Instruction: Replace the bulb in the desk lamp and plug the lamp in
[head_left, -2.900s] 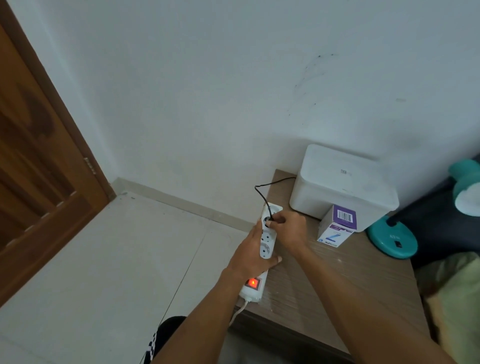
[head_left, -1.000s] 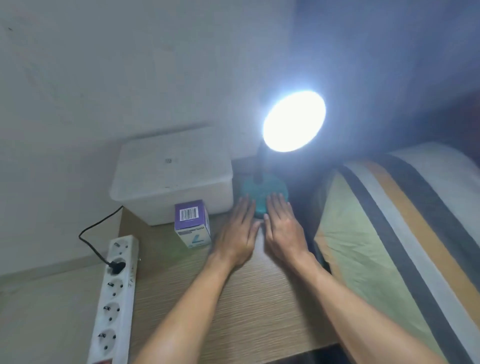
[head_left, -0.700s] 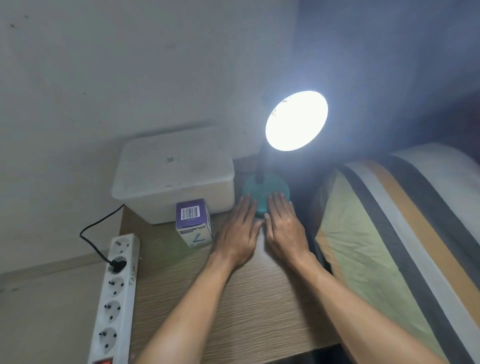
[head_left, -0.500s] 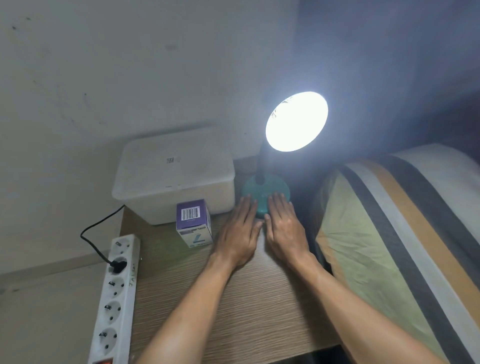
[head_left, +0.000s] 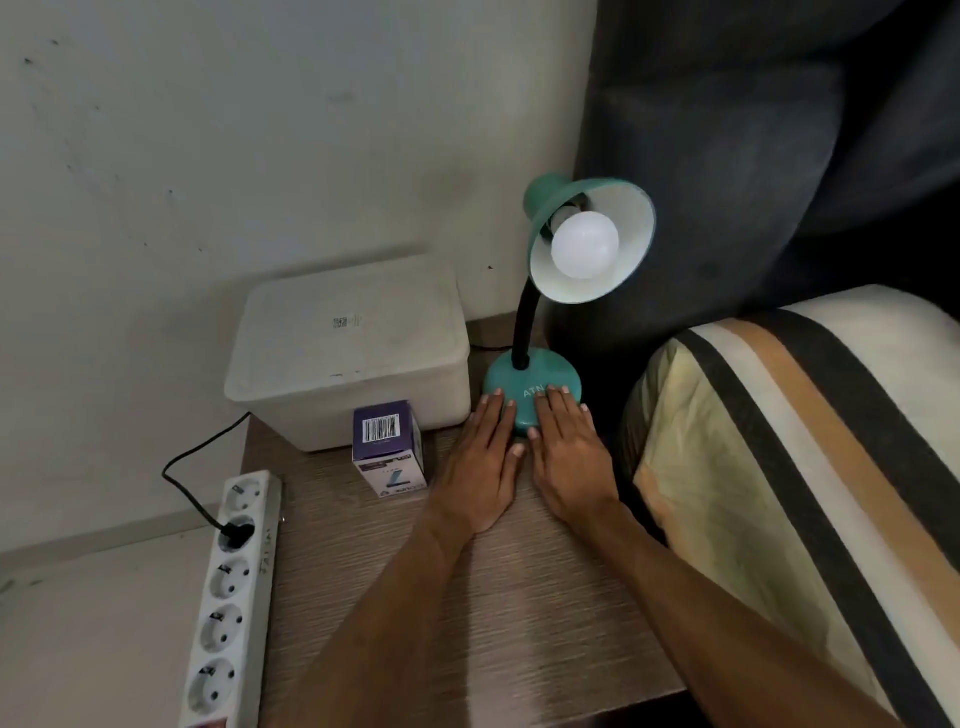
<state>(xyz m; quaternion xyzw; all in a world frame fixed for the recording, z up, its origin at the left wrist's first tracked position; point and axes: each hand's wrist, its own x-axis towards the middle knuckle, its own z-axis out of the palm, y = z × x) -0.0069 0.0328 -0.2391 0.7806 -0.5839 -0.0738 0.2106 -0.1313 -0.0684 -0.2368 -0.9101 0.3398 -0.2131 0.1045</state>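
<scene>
A teal desk lamp stands at the back of the wooden table (head_left: 467, 613); its round base (head_left: 535, 374) carries a black neck and a teal shade (head_left: 623, 249). A white bulb (head_left: 584, 244) sits in the shade and is dark. My left hand (head_left: 483, 462) and my right hand (head_left: 569, 452) lie flat, palms down, side by side, fingertips resting on the front of the base. The lamp's black plug (head_left: 236, 532) sits in the second socket of a white power strip (head_left: 234, 597) at the table's left edge. Both hands hold nothing.
A white lidded box (head_left: 348, 348) stands against the wall left of the lamp. A small purple-and-white bulb carton (head_left: 387, 447) stands in front of it. A striped pillow (head_left: 805, 467) and dark headboard (head_left: 779, 156) border the table's right side.
The bulb was glowing brightly half a second ago and is now dark. Both hands stay on the lamp base. Earlier, the hands were at the power strip with the plug.
</scene>
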